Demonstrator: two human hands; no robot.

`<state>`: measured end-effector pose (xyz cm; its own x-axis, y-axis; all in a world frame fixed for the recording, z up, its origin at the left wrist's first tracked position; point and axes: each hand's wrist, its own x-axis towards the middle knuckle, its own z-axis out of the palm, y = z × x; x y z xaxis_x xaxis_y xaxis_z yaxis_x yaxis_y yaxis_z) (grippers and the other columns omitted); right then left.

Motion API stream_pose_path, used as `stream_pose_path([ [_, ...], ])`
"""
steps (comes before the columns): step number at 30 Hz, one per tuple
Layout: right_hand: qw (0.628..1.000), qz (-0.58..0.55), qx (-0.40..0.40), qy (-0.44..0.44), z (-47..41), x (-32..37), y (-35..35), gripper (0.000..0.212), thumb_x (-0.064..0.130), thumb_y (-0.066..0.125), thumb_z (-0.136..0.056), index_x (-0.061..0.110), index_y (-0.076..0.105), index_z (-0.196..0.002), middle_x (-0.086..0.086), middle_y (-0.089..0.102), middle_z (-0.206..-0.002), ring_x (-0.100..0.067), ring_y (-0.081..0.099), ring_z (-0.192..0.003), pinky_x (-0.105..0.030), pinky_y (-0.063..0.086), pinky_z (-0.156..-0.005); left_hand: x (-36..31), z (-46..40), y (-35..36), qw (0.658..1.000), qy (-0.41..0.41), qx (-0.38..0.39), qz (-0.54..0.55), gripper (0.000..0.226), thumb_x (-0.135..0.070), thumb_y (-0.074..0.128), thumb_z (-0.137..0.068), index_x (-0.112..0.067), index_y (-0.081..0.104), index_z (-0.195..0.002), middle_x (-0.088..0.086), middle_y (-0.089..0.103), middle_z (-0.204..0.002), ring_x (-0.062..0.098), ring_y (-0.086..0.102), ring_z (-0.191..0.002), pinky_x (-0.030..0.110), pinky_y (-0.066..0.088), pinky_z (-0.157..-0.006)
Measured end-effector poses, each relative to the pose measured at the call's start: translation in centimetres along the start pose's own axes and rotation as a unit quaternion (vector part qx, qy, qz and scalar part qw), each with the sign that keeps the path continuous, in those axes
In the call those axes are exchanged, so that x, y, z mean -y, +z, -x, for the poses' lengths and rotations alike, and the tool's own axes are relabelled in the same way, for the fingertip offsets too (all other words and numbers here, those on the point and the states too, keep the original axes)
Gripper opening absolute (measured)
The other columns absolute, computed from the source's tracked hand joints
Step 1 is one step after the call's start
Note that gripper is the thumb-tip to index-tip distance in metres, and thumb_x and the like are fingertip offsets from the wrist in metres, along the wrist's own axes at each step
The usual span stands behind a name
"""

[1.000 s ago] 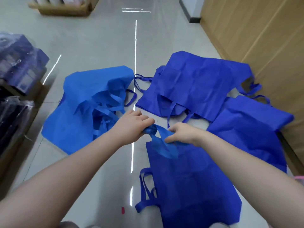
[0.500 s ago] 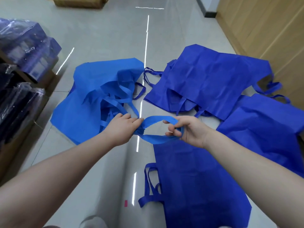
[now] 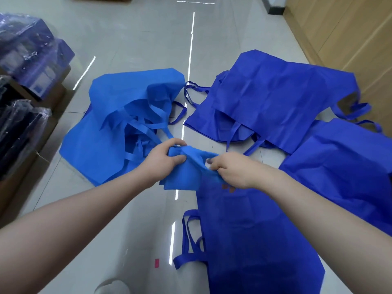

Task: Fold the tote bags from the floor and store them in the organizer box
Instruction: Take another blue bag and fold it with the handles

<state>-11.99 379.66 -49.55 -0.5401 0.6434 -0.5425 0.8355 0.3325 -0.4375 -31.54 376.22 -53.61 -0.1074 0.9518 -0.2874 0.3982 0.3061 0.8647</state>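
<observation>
Several blue tote bags lie spread on the tiled floor. A small light-blue tote bag (image 3: pixel 184 177) is bunched up between my hands at the centre. My left hand (image 3: pixel 164 161) grips its left end and my right hand (image 3: pixel 230 169) pinches its right end. Under my right forearm lies a dark-blue tote bag (image 3: pixel 254 240) with its handles at the left. A crumpled light-blue tote (image 3: pixel 118 128) lies to the left. Two more dark-blue totes lie at the back (image 3: pixel 275 98) and at the right (image 3: pixel 343 162). No organizer box is in view.
Cardboard boxes with plastic-wrapped packs (image 3: pixel 27 66) line the left edge. A wooden wall panel (image 3: pixel 360 39) runs along the right. A small pink scrap (image 3: pixel 157 263) lies on the floor near me. Bare grey tiles (image 3: pixel 148 35) stretch beyond the bags.
My hands held a stretched handle loop half a second ago; now they have come closer together and hold bunched fabric of the light-blue bag, lifted over the dark-blue bag's top edge.
</observation>
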Motion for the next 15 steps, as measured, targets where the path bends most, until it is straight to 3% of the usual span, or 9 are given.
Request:
stream_pose_path([
  [3, 0.980, 0.094, -0.175, 0.031, -0.6, 0.9, -0.1, 0.006, 0.009, 0.047, -0.087, 0.008, 0.052, -0.090, -0.006, 0.057, -0.095, -0.028, 0.059, -0.083, -0.032, 0.040, -0.058, -1.5, 0.3, -0.2, 0.991, 0.012, 0.025, 0.131, 0.023, -0.012, 0.060, -0.089, -0.034, 0.062, -0.094, -0.006, 0.066, -0.095, 0.010, 0.063, -0.081, 0.023, 0.054, -0.070],
  [6, 0.965, 0.044, -0.257, 0.020, -1.0, 1.3, -0.9, 0.039, 0.031, 0.061, -0.079, 0.017, 0.049, -0.113, 0.002, 0.057, -0.097, -0.022, 0.056, -0.091, -0.031, 0.039, -0.065, -2.6, 0.2, -0.4, 0.976, 0.032, 0.045, 0.211, 0.027, -0.007, 0.060, -0.089, -0.034, 0.064, -0.090, -0.005, 0.066, -0.096, 0.012, 0.063, -0.083, 0.023, 0.053, -0.071],
  [9, 0.948, -0.168, -0.270, -0.017, -0.6, 1.2, -1.3, 0.042, 0.027, 0.067, -0.076, 0.023, 0.050, -0.114, 0.010, 0.059, -0.088, -0.011, 0.056, -0.082, -0.028, 0.046, -0.065, -3.1, 0.1, -0.9, 0.950, 0.044, 0.080, 0.298, 0.030, -0.005, 0.063, -0.082, -0.034, 0.066, -0.086, -0.005, 0.068, -0.095, 0.012, 0.065, -0.083, 0.023, 0.053, -0.068],
  [12, 0.883, -0.416, -0.210, -0.059, -0.3, 0.7, -0.1, 0.036, 0.020, 0.069, -0.076, 0.026, 0.055, -0.109, 0.007, 0.065, -0.102, -0.013, 0.062, -0.096, -0.038, 0.055, -0.083, -3.2, 0.2, -0.6, 0.914, 0.027, 0.119, 0.388, 0.024, -0.012, 0.060, -0.073, -0.031, 0.064, -0.088, -0.004, 0.069, -0.093, 0.013, 0.066, -0.079, 0.024, 0.055, -0.067],
  [15, 0.878, -0.442, -0.174, -0.062, 0.3, -0.4, 0.5, 0.037, 0.019, 0.069, -0.081, 0.028, 0.051, -0.112, 0.005, 0.065, -0.107, -0.014, 0.063, -0.100, -0.040, 0.055, -0.085, -3.2, 0.0, 0.0, 0.918, 0.027, 0.179, 0.354, 0.029, -0.011, 0.057, -0.075, -0.032, 0.063, -0.095, -0.003, 0.068, -0.098, 0.015, 0.065, -0.085, 0.024, 0.054, -0.074],
])
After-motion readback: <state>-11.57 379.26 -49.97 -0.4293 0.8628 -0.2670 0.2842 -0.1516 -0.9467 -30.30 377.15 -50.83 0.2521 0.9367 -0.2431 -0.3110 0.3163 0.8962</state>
